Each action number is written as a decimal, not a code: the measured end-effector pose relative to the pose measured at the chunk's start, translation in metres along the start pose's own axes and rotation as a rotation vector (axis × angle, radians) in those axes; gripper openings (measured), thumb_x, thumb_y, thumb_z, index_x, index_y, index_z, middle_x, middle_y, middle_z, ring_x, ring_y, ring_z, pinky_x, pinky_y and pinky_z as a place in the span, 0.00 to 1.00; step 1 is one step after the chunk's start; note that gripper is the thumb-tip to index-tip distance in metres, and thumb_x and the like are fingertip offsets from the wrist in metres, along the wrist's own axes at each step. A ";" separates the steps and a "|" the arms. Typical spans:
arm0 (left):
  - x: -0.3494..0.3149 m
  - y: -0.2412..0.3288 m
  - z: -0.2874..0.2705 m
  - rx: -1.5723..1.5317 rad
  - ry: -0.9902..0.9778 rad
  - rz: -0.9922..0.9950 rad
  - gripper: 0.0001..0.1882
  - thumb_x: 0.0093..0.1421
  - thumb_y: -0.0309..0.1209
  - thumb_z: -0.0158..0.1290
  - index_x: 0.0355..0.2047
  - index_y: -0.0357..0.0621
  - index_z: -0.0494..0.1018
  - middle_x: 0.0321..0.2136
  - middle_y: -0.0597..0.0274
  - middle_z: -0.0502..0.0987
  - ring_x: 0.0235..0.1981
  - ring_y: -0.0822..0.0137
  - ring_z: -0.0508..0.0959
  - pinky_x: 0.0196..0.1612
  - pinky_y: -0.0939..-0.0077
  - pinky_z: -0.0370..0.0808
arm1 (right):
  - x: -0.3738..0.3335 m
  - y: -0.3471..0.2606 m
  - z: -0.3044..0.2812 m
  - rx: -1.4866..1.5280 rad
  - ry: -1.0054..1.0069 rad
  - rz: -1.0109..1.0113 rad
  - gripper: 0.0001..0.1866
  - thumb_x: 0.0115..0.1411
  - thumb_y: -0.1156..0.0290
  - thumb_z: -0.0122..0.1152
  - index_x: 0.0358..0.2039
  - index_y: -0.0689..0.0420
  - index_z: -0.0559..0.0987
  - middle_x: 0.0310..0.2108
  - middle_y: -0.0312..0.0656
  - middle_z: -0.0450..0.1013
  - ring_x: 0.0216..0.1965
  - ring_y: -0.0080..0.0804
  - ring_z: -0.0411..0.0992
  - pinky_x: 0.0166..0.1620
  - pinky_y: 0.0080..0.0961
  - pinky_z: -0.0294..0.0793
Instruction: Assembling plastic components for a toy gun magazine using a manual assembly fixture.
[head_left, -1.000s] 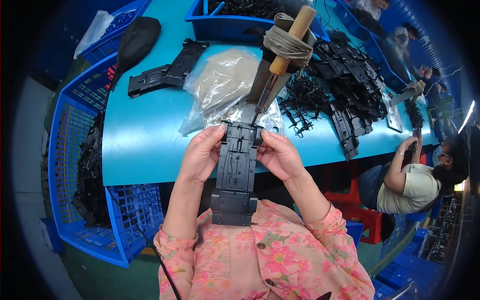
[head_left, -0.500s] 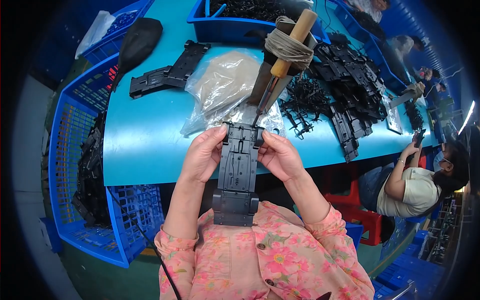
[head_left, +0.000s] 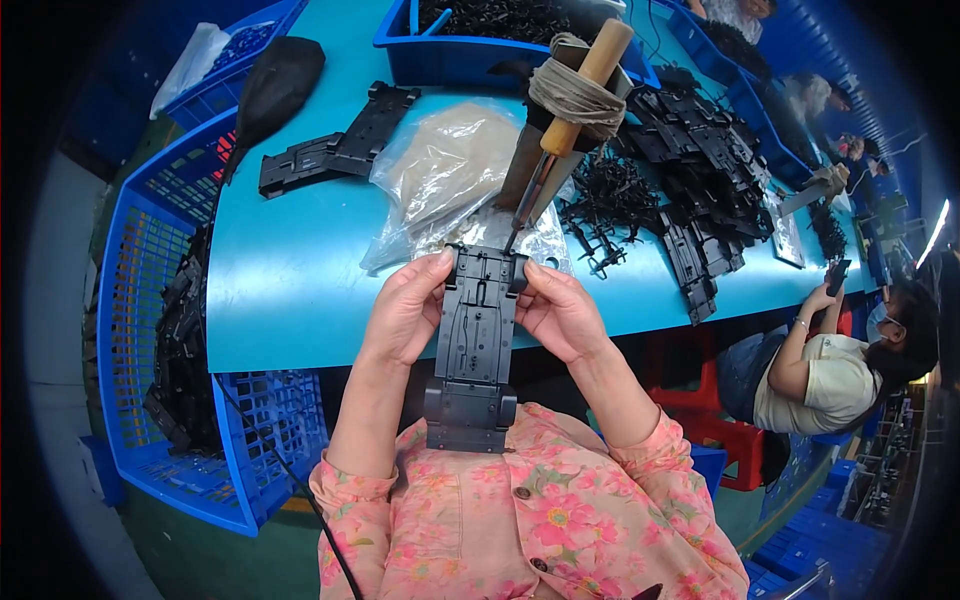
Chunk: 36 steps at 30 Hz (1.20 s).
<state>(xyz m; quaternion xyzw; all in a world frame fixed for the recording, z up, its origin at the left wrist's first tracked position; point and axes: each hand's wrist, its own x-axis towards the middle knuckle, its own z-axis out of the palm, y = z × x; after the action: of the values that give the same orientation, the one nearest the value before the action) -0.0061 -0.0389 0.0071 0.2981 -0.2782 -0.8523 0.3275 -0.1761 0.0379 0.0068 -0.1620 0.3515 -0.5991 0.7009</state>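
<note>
Both my hands hold a long black plastic toy-car chassis [head_left: 476, 340] by its far corners, its near end toward my chest. My left hand [head_left: 410, 306] pinches the left corner between thumb and fingers. On the right corner, my right hand [head_left: 560, 310] grips in the same way. A soldering iron [head_left: 565, 130] with a wooden handle, bound with cloth to an upright stand, points down. Its thin tip reaches the far right part of the chassis, near my right thumb; whether it touches, I cannot tell.
Behind the chassis lies a clear plastic bag [head_left: 450, 165]. Black chassis are piled on the turquoise table [head_left: 290, 290] at right, beside small black parts [head_left: 610, 195]. A blue crate [head_left: 130, 320] holding chassis stands at left. A co-worker [head_left: 825, 380] sits at right.
My hands, the chassis and the iron stay in place. At right, the co-worker's hands and the dark part they hold have shifted slightly.
</note>
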 end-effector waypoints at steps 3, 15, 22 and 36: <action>-0.001 0.002 0.004 -0.001 0.005 -0.003 0.11 0.57 0.35 0.49 0.32 0.40 0.71 0.27 0.66 0.75 0.27 0.78 0.72 0.33 0.84 0.70 | 0.000 0.000 -0.001 -0.004 -0.002 -0.001 0.14 0.60 0.64 0.45 0.39 0.61 0.71 0.37 0.41 0.72 0.38 0.28 0.70 0.43 0.28 0.69; 0.000 0.001 0.002 0.006 0.014 -0.001 0.10 0.57 0.35 0.49 0.31 0.40 0.70 0.26 0.67 0.74 0.25 0.79 0.72 0.31 0.85 0.69 | 0.001 0.001 -0.002 -0.007 -0.004 -0.002 0.15 0.60 0.64 0.45 0.40 0.61 0.72 0.37 0.41 0.72 0.38 0.28 0.70 0.43 0.27 0.69; -0.001 0.002 0.004 -0.001 0.017 0.000 0.10 0.56 0.35 0.49 0.32 0.40 0.70 0.26 0.66 0.75 0.27 0.78 0.72 0.32 0.84 0.69 | 0.001 0.001 -0.003 -0.005 -0.004 0.000 0.15 0.60 0.64 0.46 0.40 0.61 0.72 0.36 0.41 0.72 0.37 0.27 0.70 0.43 0.27 0.68; 0.001 0.000 0.000 0.001 -0.001 0.002 0.11 0.56 0.35 0.49 0.33 0.39 0.71 0.27 0.65 0.75 0.28 0.78 0.72 0.33 0.84 0.69 | 0.002 0.001 -0.004 -0.024 -0.012 -0.004 0.15 0.60 0.64 0.45 0.40 0.62 0.71 0.37 0.41 0.72 0.38 0.27 0.70 0.42 0.27 0.68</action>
<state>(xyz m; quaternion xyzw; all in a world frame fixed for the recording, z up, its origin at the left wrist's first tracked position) -0.0064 -0.0399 0.0066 0.2973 -0.2791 -0.8521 0.3281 -0.1785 0.0372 0.0026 -0.1749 0.3541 -0.5951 0.6999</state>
